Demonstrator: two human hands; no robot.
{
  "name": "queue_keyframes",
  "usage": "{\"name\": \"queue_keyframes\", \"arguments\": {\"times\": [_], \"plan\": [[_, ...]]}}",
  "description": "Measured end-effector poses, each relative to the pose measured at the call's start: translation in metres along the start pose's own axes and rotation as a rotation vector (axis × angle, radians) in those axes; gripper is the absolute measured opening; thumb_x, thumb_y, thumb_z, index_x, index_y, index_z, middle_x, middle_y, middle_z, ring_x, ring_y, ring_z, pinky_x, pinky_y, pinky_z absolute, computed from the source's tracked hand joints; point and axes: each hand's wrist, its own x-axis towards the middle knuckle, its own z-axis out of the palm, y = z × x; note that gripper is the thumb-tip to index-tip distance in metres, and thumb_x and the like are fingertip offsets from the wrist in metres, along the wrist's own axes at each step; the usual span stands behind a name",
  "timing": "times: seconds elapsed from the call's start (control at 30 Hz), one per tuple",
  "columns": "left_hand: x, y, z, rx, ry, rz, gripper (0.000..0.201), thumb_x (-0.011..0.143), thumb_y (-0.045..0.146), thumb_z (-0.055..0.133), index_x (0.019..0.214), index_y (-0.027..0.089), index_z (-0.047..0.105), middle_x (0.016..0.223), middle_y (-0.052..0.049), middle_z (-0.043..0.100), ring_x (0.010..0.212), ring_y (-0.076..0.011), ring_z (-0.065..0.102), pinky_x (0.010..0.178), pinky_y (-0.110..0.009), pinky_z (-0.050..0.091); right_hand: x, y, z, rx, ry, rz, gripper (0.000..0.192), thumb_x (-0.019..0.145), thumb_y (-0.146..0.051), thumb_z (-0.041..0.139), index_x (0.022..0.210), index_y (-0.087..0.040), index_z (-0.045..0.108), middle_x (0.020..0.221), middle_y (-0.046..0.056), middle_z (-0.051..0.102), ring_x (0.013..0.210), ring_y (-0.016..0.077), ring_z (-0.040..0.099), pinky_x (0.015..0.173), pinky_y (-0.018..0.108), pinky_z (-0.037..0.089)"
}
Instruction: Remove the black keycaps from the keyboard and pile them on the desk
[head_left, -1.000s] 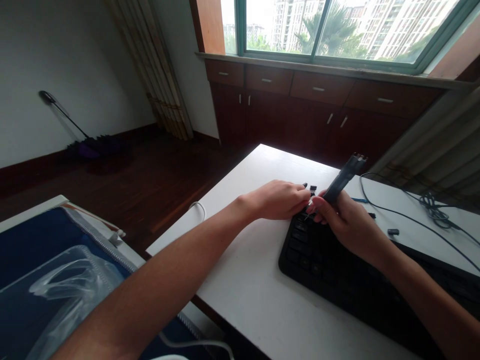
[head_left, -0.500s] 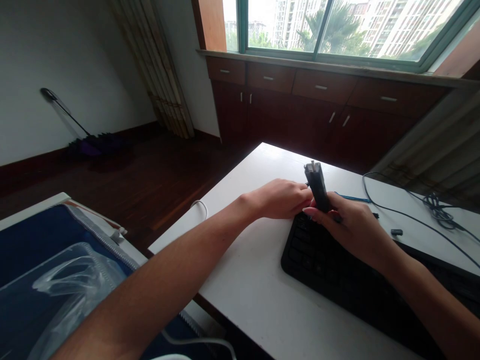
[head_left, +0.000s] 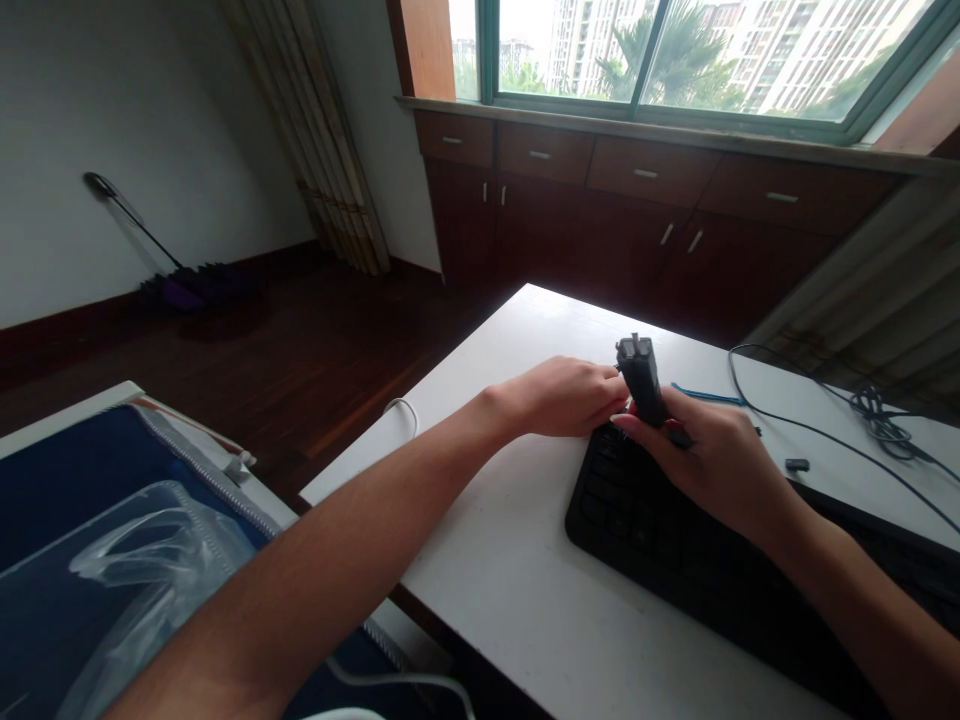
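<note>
While both hands meet, one tool (head_left: 643, 385) (right-held), one keyboard (head_left: 675, 545).

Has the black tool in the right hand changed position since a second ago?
Yes. The black tool has swung from leaning right, toward the black cable, to nearly upright over the keyboard's far-left corner, held in the right hand.

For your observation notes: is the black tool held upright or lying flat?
Nearly upright: the black pronged tool rises from the right hand, prongs up.

Daylight from the window (head_left: 675, 60) ahead glares white; my room is dim, the keyboard (head_left: 675, 540) nearly black, frame edges bowed.
</note>
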Motion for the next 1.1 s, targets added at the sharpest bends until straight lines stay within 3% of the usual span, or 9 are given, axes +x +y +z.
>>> {"name": "queue_keyframes", "arguments": {"times": [0.2, 0.37, 0.6, 0.9, 1.1], "plan": [[0.000, 0.001, -0.002, 0.006, -0.023, -0.022, 0.019, 0.099, 0.026, 0.044, 0.094, 0.015, 0.059, 0.092, -0.008, 0.069, 0.075, -0.0205, 0.066, 0.059, -0.030, 0.041, 0.001, 0.000, 0.001, -0.011, 0.012, 0.068, 0.023, 0.093, -0.043, 0.062, 0.095, -0.021, 0.066, 0.066, -0.002, 0.063, 0.054, 0.0133, 0.056, 0.055, 0.025, 0.043], [0.000, 0.001, -0.002, -0.005, -0.025, -0.019, 0.021, 0.100, 0.027, 0.042, 0.097, 0.015, 0.059, 0.097, -0.008, 0.069, 0.078, -0.0211, 0.067, 0.057, -0.031, 0.040, 0.001, 0.001, 0.001, 0.006, -0.009, 0.035, 0.022, 0.093, -0.043, 0.061, 0.095, -0.022, 0.066, 0.073, -0.001, 0.067, 0.061, 0.0145, 0.061, 0.059, 0.026, 0.044], [0.000, 0.002, -0.002, -0.010, -0.033, -0.042, 0.028, 0.103, 0.030, 0.036, 0.097, 0.015, 0.060, 0.094, -0.008, 0.068, 0.078, -0.0200, 0.067, 0.061, -0.029, 0.042, -0.001, 0.006, 0.005, 0.066, 0.050, 0.187, 0.025, 0.091, -0.047, 0.063, 0.096, -0.023, 0.066, 0.068, -0.002, 0.067, 0.056, 0.0144, 0.059, 0.055, 0.026, 0.044], [0.000, 0.003, -0.009, -0.055, -0.090, -0.057, 0.022, 0.100, 0.026, 0.040, 0.094, 0.015, 0.058, 0.096, -0.008, 0.067, 0.074, -0.0167, 0.064, 0.059, -0.027, 0.039, -0.009, 0.013, 0.005, -0.023, 0.019, -0.187, 0.009, 0.094, -0.025, 0.059, 0.103, -0.021, 0.059, 0.082, 0.002, 0.066, 0.066, 0.0148, 0.060, 0.061, 0.026, 0.045], [0.000, 0.003, -0.006, -0.060, -0.064, -0.051, 0.029, 0.104, 0.029, 0.034, 0.097, 0.015, 0.060, 0.095, -0.008, 0.066, 0.077, -0.0178, 0.065, 0.062, -0.028, 0.040, -0.007, 0.013, -0.002, -0.025, -0.063, -0.317, 0.022, 0.096, -0.014, 0.049, 0.116, -0.021, 0.056, 0.106, 0.008, 0.069, 0.088, 0.0188, 0.067, 0.077, 0.030, 0.051]]}}
